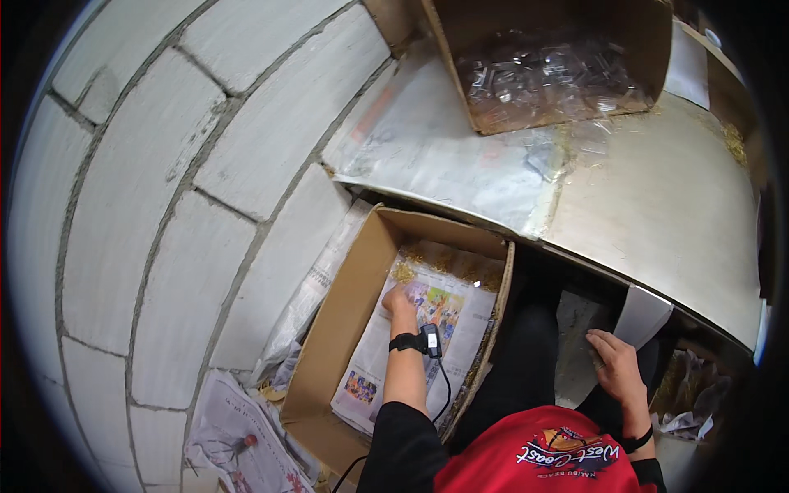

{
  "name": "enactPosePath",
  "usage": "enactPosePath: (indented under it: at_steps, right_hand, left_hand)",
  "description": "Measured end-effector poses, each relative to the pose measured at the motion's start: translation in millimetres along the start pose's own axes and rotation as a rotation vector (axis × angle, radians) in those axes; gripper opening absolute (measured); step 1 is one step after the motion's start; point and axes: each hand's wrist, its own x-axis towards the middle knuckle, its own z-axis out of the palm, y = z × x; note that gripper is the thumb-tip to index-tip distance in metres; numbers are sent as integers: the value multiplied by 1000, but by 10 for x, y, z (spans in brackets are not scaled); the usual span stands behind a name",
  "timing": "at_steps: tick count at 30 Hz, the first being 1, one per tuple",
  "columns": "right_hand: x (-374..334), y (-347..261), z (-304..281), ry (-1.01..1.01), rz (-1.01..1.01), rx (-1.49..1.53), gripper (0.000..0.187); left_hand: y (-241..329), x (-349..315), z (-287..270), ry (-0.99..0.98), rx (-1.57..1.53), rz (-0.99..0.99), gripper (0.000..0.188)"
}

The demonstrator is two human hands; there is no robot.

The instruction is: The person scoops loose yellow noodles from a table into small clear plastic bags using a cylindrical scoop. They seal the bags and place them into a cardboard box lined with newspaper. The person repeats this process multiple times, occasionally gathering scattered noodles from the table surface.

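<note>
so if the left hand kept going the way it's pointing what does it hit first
Probably the gold shreds piled in the far corner of the cardboard box, just beyond the left hand resting on the newspaper; depth is hard to judge.

The left arm stretches forward and down, its left hand (398,301) palm-down with fingers (389,289) apparently curled, though small in view. The right hand (616,366) lies open, palm-down, fingers (598,338) spread forward, elbow bent close.

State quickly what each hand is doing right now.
Left hand: reaching into the cardboard box, fingers on newspaper; grip cannot be told.
Right hand: open, flat, holding nothing.
</note>
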Motion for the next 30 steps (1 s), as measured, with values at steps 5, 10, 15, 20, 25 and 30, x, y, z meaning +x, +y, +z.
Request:
enactPosePath:
  at_steps: [5,10,15,20,25,30]
  right_hand:
    - [30,172,19,-22,-107,-14,41]
    - [-66,370,-402,8,-119,-4,37]
    - [228,1378,-1377,387,1,-166,35]
    - [780,3203,-2240,475,677,-274,35]
    - [1839,4545,-2951,600,922,-235,39]
    - [2539,5502,-3212,529,926,-326,66]
  left_hand:
    - [-71,70,-575,-577,494,531,11]
    - [-97,-479,-466,-726,875,927,32]
    - [308,-889,-700,-528,516,247,23]
    - [419,-486,-755,-329,374,118,29]
    - [670,-662,-708,-251,297,160,29]
    - [1071,-114,-792,-418,148,189,28]
